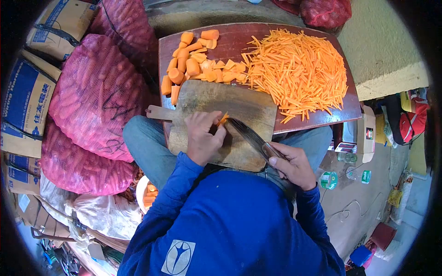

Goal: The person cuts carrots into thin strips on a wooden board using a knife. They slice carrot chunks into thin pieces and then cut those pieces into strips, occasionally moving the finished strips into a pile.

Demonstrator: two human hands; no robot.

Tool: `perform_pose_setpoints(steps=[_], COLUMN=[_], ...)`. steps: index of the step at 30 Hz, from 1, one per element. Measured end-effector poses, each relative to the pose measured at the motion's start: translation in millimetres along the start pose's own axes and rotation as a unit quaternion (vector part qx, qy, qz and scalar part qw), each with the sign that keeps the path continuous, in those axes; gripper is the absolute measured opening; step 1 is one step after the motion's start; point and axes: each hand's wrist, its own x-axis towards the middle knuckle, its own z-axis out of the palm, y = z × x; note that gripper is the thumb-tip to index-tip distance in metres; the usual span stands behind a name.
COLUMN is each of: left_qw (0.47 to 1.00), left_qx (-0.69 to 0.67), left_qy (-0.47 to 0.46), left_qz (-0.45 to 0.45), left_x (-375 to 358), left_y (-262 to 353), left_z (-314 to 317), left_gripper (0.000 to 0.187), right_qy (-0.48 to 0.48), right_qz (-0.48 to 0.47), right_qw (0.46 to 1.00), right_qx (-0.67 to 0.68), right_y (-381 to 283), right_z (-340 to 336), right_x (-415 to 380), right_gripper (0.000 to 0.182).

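Note:
My right hand (293,166) is wrapped round the handle of a dark-bladed knife (248,134), whose tip points up and left over the wooden cutting board (244,154). Close to that tip, my left hand (203,134) has its fingers curled on the board, closed on a small piece of carrot (223,118) that shows past the fingertips. How much carrot lies under the fingers is hidden. Beyond the board, carrot chunks and slices (192,66) lie at the left of the dark red table (235,34). A large heap of carrot strips (299,73) covers its right side.
Bulging pink mesh sacks (94,99) and cardboard boxes (27,99) crowd the left. A white bucket (142,195) with carrots stands beside my left thigh. Plastic bottles (328,180) are on the floor at right. A concrete ledge (391,55) rises behind the table's right side.

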Motion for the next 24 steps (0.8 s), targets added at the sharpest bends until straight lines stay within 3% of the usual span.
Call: perform_pose_setpoints(steps=[1, 3, 6, 10, 12, 16, 19, 21, 24], left_qw=[1.000, 0.988, 0.980, 0.978, 0.983, 0.990, 0.997, 0.997, 0.998], left_qx=[0.000, 0.098, 0.149, 0.156, 0.092, 0.040, 0.053, 0.042, -0.004], left_qy=[0.000, 0.017, 0.002, 0.012, -0.052, -0.068, -0.026, -0.040, -0.050], left_qz=[-0.001, 0.122, 0.132, 0.140, 0.151, 0.114, 0.048, 0.059, 0.042], left_x=[-1.0, -2.3, -1.9, -3.5, -7.9, -8.2, -6.6, -9.4, -13.6], left_y=[1.5, 5.5, 14.1, 12.3, 16.7, 18.6, 10.7, 2.7, 1.3], left_z=[-0.6, -0.8, -2.4, 0.7, 3.0, -0.3, -8.2, -9.7, -13.1], left_gripper=[0.040, 0.042, 0.034, 0.033, 0.034, 0.037, 0.043, 0.043, 0.039], right_qy=[-0.001, 0.000, 0.009, 0.052, 0.056, 0.035, 0.012, 0.003, 0.004], right_qz=[0.000, 0.020, 0.030, 0.029, -0.012, 0.001, -0.026, -0.078, -0.067], right_qw=[1.000, 0.997, 0.990, 0.992, 0.996, 0.998, 0.999, 0.997, 0.997], right_qx=[0.000, 0.070, 0.137, 0.112, 0.061, 0.053, 0.015, -0.020, -0.040], right_y=[2.2, 7.1, 10.7, 10.2, 9.8, 1.5, 1.4, 0.4, -10.3], right_z=[-0.5, -1.2, -7.1, -6.7, 1.6, 20.1, 30.7, 36.0, 35.7], right_x=[-0.5, -1.1, -4.1, -2.3, 7.9, 22.7, 39.6, 51.2, 58.5], right_gripper=[0.041, 0.043, 0.046, 0.048, 0.049, 0.044, 0.042, 0.041, 0.040])
